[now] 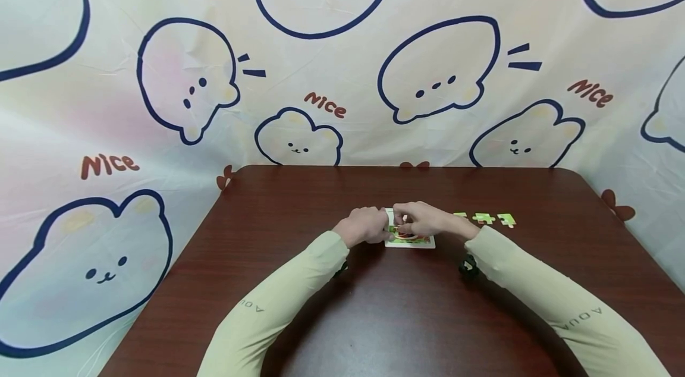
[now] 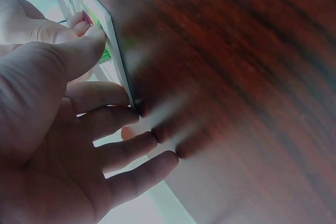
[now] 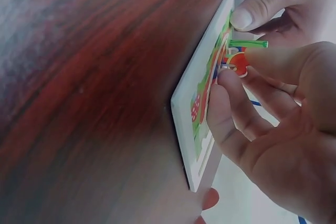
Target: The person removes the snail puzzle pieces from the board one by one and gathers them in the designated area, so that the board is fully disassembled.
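Observation:
A puzzle board [image 1: 428, 245] with a white rim and a colourful picture lies flat on the table. At its left side, my left hand [image 1: 365, 226] holds the edge, thumb on the upper face, the other fingertips down by the rim and table. My right hand [image 1: 424, 219] is over the board, pinching a small puzzle piece [image 3: 239, 64] with red and green print between thumb and fingers. In the right wrist view this piece stands tilted up from the board's picture, its lower edge close to it. The fingers cover part of the piece and the picture.
Right of the board, a row of loose green puzzle pieces [image 1: 484, 218] lies on the dark brown wooden table [image 1: 353, 329], one partly behind the right forearm. A cartoon-printed cloth [image 1: 364, 68] hangs behind the table's far edge and along its sides.

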A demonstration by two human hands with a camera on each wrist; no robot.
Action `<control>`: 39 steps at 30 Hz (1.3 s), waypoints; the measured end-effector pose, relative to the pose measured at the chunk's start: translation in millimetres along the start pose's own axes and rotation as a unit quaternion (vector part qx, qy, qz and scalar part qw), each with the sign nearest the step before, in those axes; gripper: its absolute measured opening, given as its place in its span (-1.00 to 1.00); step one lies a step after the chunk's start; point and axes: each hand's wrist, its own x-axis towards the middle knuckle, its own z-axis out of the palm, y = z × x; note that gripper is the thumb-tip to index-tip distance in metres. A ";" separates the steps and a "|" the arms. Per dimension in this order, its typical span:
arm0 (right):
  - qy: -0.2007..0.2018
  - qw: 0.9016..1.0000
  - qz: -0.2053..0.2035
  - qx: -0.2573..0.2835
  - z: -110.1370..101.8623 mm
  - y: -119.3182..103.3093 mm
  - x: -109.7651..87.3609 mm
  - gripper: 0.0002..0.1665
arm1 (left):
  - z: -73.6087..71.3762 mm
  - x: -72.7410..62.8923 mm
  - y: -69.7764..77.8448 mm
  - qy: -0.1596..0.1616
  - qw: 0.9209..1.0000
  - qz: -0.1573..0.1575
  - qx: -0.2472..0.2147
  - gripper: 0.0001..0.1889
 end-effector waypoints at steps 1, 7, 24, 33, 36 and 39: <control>0.002 1.000 0.001 0.000 -0.3 0.4 0.2 -0.83 | -0.1 -0.4 -0.1 0.001 1.000 -0.001 -0.001 -0.66; -0.001 1.000 0.012 0.026 -3.2 1.9 0.6 -0.83 | -0.5 -1.0 -0.4 0.005 1.000 0.001 -0.008 -0.65; -0.008 0.996 0.026 0.082 -23.1 -3.7 -9.2 -0.90 | 0.4 0.2 -1.3 0.002 1.000 -0.007 -0.001 -0.63; 0.019 0.995 0.070 0.061 -32.5 6.1 -25.9 -0.85 | -1.9 -2.1 -3.5 -0.004 1.000 0.009 -0.005 -0.65; 0.028 0.995 0.077 0.064 -36.1 9.0 -33.1 -0.83 | -1.8 -2.7 -3.9 -0.003 1.000 0.013 -0.003 -0.62; 0.034 0.994 0.086 0.062 -39.8 9.6 -41.3 -0.83 | -0.6 -2.9 -4.0 -0.003 1.000 0.017 0.002 -0.61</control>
